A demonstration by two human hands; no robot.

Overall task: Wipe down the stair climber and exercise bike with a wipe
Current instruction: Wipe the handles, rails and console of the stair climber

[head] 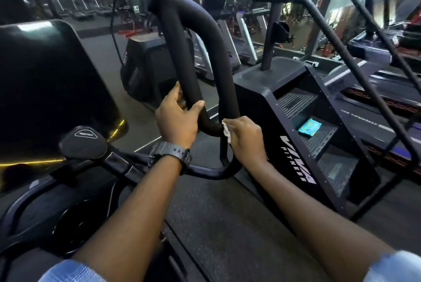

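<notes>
The exercise bike's black padded handlebar loop [182, 38] rises in the middle of the view. My left hand [177, 117], with a dark watch on its wrist, grips the loop's left bar near the bottom bend. My right hand [246, 138] holds a crumpled white wipe [226, 130] pressed against the loop's lower bend on its right side. The bike's body with a round knob [83, 142] sits low on the left. The black stair climber [293, 122], marked VIVA FITNESS, stands to the right with dark ribbed steps.
A teal wipe packet [309, 126] lies on one of the stair climber's steps. The climber's black handrails [355, 49] slope down at right. A second black machine [148, 67] stands behind the handlebar. Treadmills line the back. Dark rubber floor [218, 224] lies between bike and climber.
</notes>
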